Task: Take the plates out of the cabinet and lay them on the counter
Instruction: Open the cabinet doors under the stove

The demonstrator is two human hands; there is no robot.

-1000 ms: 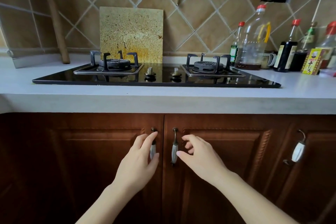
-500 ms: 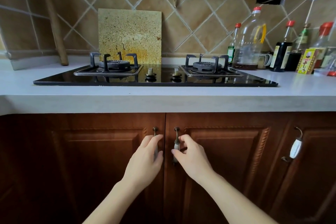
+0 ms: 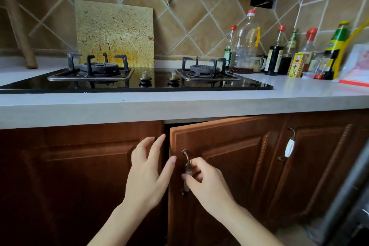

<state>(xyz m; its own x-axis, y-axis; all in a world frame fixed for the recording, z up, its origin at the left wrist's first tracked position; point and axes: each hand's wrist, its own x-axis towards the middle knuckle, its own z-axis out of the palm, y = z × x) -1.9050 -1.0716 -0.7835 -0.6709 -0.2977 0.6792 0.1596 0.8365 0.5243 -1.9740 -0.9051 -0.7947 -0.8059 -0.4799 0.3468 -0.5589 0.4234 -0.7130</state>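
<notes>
Two brown wooden cabinet doors sit under the pale counter (image 3: 179, 106). The right door (image 3: 229, 156) stands ajar, with a dark gap along its left edge. My right hand (image 3: 207, 183) pinches that door's brass and white handle (image 3: 186, 168). My left hand (image 3: 147, 175) hovers with fingers spread over the right edge of the left door (image 3: 79, 166), which looks closed; its handle is hidden behind the hand. No plates show; the cabinet's inside is dark.
A black two-burner gas hob (image 3: 135, 80) fills the counter's middle. Several bottles (image 3: 247, 46) and a yellow box (image 3: 296, 65) crowd the back right. A third door with a white handle (image 3: 289, 147) lies to the right. A stained board (image 3: 114, 34) leans on the tiled wall.
My right hand has closed on the right door's handle and swung that door ajar. My left hand has come off the left handle and spread its fingers. The view has moved closer.
</notes>
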